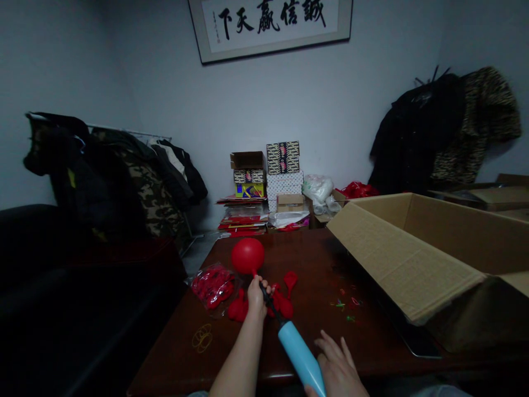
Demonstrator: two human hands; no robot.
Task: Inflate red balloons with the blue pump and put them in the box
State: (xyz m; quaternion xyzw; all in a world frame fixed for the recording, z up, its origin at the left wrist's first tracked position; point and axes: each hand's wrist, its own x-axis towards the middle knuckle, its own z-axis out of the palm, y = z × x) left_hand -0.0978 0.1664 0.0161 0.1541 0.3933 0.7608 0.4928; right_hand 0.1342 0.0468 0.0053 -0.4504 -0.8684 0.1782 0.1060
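Observation:
A round, partly inflated red balloon (247, 255) stands above my left hand (258, 295), its neck pinched in my fingers around the black nozzle (270, 303) of a light-blue hand pump (301, 355). The pump slants down toward me, and its lower end runs out of view. Beside that end is my right hand (336, 364), fingers stretched and spread; its thumb lies against the pump. Several uninflated red balloons (283, 303) lie around my left hand. To their left is a clear plastic bag of red balloons (212, 285).
The dark wooden table (314, 259) also holds yellow rings (202, 337) at left and small coloured bands (340, 304) at right. A large open cardboard box (409, 264) takes up the right side, with a phone-like dark slab (421, 342) by it. Stacked boxes (283, 182) stand behind.

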